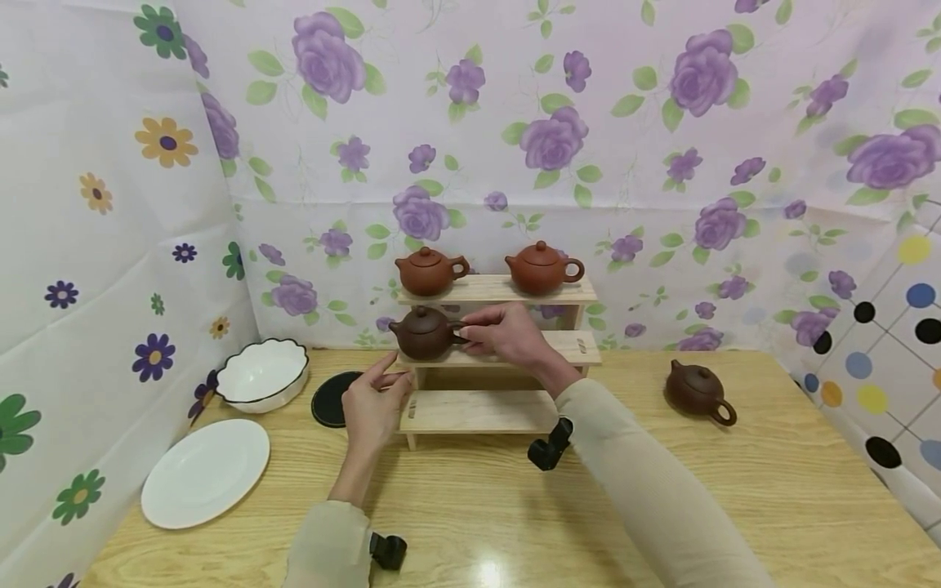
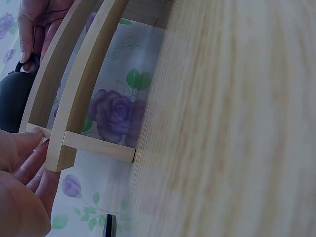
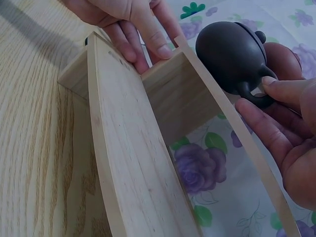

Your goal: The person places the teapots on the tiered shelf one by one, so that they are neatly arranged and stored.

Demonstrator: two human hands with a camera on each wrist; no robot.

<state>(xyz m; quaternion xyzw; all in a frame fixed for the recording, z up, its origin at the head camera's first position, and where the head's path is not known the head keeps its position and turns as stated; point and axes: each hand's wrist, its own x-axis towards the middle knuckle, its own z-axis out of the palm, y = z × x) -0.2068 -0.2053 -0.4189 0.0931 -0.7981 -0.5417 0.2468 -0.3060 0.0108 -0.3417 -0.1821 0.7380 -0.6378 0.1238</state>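
My right hand pinches the loop handle of a dark brown teapot. The teapot is upright at the left end of the middle step of a wooden three-step stand; whether its base bears on the step I cannot tell. In the right wrist view, thumb and fingers close on the handle of the dark teapot. My left hand grips the stand's left side, between the lower and middle steps. In the left wrist view, that hand's fingers lie against the side's wood.
Two reddish-brown teapots stand on the top step. Another dark teapot is on the table at right. At left are a scalloped white bowl, a white plate and a black round coaster. Flowered cloth hangs behind.
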